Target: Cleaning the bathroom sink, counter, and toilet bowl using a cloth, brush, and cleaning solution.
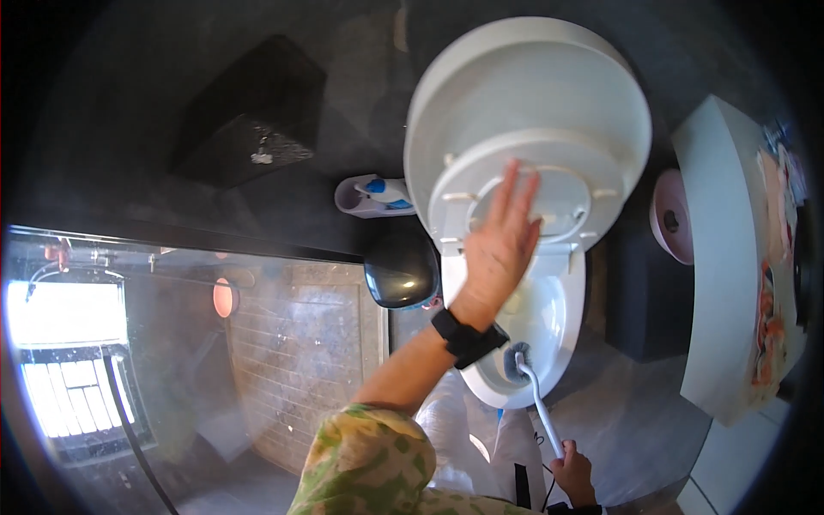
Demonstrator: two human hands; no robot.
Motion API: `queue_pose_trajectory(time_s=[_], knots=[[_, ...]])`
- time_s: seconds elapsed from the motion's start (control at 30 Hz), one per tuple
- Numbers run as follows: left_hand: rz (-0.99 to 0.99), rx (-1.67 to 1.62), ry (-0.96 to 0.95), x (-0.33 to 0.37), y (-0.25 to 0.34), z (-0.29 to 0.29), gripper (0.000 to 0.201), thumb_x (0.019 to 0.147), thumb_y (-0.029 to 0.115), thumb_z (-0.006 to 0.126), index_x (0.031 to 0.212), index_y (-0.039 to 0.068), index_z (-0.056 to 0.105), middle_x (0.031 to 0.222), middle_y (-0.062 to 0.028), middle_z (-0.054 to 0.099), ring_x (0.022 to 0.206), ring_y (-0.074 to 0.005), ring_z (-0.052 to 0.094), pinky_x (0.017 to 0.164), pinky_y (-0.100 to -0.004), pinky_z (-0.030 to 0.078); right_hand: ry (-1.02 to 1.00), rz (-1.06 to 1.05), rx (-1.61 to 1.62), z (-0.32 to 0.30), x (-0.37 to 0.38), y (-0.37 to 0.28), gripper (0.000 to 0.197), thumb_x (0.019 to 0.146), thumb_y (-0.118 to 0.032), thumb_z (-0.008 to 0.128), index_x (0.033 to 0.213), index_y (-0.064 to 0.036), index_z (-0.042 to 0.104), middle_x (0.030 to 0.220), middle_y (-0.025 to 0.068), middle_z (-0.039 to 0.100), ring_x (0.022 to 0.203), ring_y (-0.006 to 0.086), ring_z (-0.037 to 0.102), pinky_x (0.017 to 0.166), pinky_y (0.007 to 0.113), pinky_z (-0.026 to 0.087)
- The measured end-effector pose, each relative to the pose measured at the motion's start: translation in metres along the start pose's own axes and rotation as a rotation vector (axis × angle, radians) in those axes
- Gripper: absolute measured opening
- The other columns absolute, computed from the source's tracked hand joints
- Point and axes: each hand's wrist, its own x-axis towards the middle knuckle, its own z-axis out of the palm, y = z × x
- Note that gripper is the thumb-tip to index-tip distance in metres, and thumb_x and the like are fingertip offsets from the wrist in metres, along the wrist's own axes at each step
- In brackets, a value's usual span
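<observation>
From my remote seat I follow the brush (541, 403), its grey head low at the front of the white bowl (573, 296), the handle leaning out over the rim. Whether the bristles press on the wall, I can't tell. The right hand (573, 474) has its fingers wrapped round the handle's end; I'd hold that firm grip and steer the head up under the rim, then round the wall in short strokes, angling the handle low so drips fall inside.

The left hand (500, 249) is spread wide, fingers long, in front of the raised seat (558, 153); contact I can't confirm. I'd have it brace the seat back against the lid (532, 86), since a slip could drop it on the brush, and hold the wrist strap (468, 339) clear of splashes.

Farther out, a bottle (395, 202) lies by the bowl's left side, with a black bin (401, 273) just below it. I'd swing no elbow that way. The counter (717, 266) stands off to the right.
</observation>
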Motion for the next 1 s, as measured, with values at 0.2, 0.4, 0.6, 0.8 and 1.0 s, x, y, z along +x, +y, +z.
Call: queue_pose_trajectory(time_s=[0.2, 0.4, 0.6, 0.8, 1.0], knots=[[-0.145, -0.263, 0.232, -0.073, -0.073, -0.003, 0.024, 0.075, -0.008, 0.055, 0.095, 0.004, 0.059, 0.097, -0.0129, 0.058, 0.083, -0.0267, 0.060, 0.067, -0.0299, 0.050, -0.132, 0.109, -0.077, 0.008, 0.032, -0.040, 0.032, 0.071, -0.017, 0.057, 0.100, -0.0059, 0.049, 0.077, 0.0188, 0.062, 0.069, 0.0371, 0.061, 0.069, 0.047, 0.048], [-0.769, -0.133, 0.119, -0.070, -0.218, 0.001, 0.026, 0.076, 0.020, 0.064, 0.096, 0.004, 0.062, 0.090, -0.0147, 0.062, 0.075, -0.0259, 0.061, 0.068, -0.0323, 0.047, -0.109, 0.203, -0.001, 0.020, 0.050, -0.067, 0.032, 0.070, -0.018, 0.057, 0.099, -0.0075, 0.051, 0.078, 0.0188, 0.062, 0.073, 0.0393, 0.060, 0.068, 0.048, 0.047], [-1.257, -0.217, 0.164, -0.006, -0.282, 0.051, 0.104, 0.061, 0.052, 0.073, 0.130, -0.009, 0.026, 0.122, -0.0260, 0.046, 0.112, -0.0339, 0.047, 0.094, -0.0338, 0.037, -0.115, 0.324, 0.047, 0.068, 0.050, -0.047, 0.040, 0.077, -0.030, 0.060, 0.110, -0.0114, 0.049, 0.077, 0.0163, 0.062, 0.072, 0.0381, 0.059, 0.062, 0.047, 0.046], [-1.316, -0.072, 0.338, 0.023, -0.309, 0.059, 0.104, 0.061, 0.063, 0.065, 0.131, -0.003, 0.025, 0.120, -0.0292, 0.041, 0.111, -0.0416, 0.045, 0.093, -0.0422, 0.038, -0.116, 0.336, 0.141, 0.068, 0.047, -0.057, 0.030, 0.076, -0.019, 0.054, 0.106, -0.0155, 0.049, 0.073, 0.0192, 0.061, 0.068, 0.0398, 0.058, 0.059, 0.049, 0.046], [-1.057, -0.153, 0.527, 0.019, -0.300, 0.065, 0.082, 0.069, 0.045, 0.062, 0.132, 0.003, 0.031, 0.114, -0.0222, 0.053, 0.105, -0.0376, 0.052, 0.092, -0.0397, 0.040, -0.148, 0.399, 0.153, 0.052, 0.059, -0.075, 0.031, 0.077, -0.021, 0.051, 0.107, -0.0153, 0.050, 0.076, 0.0203, 0.061, 0.073, 0.0402, 0.059, 0.064, 0.048, 0.047]])
